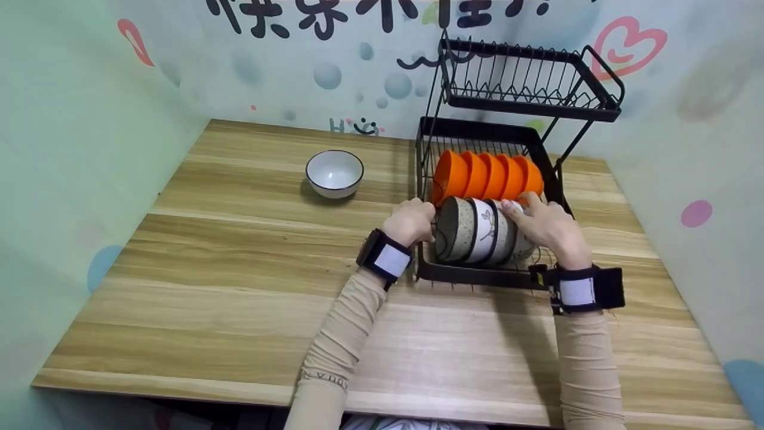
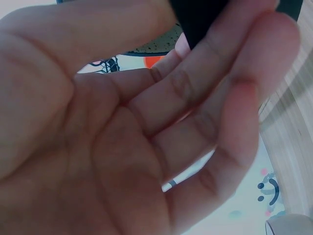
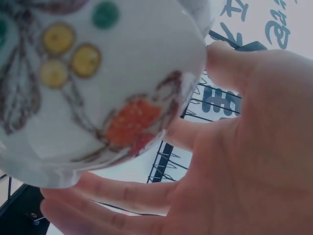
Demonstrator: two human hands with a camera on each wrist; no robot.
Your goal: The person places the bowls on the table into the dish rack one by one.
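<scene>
In the head view, several ceramic bowls stand on edge in a row at the front of a black dish rack (image 1: 471,276). Some are speckled grey (image 1: 462,233), others white with plant patterns. My right hand (image 1: 546,227) grips the white flower-patterned bowl (image 3: 132,98) at the row's right end; its thumb lies over the top. At the rack's left side, my left hand (image 1: 410,221) has its fingers curled round the black rim (image 2: 195,19). Behind the ceramic row, several orange bowls (image 1: 453,176) lean together.
A white bowl with a dark rim (image 1: 334,173) stands upright on the wooden table (image 1: 239,269), left of the rack. The rack's upper tier (image 1: 531,107) rises over the back of the lower one. Patterned walls (image 1: 268,77) enclose the table at the back and sides.
</scene>
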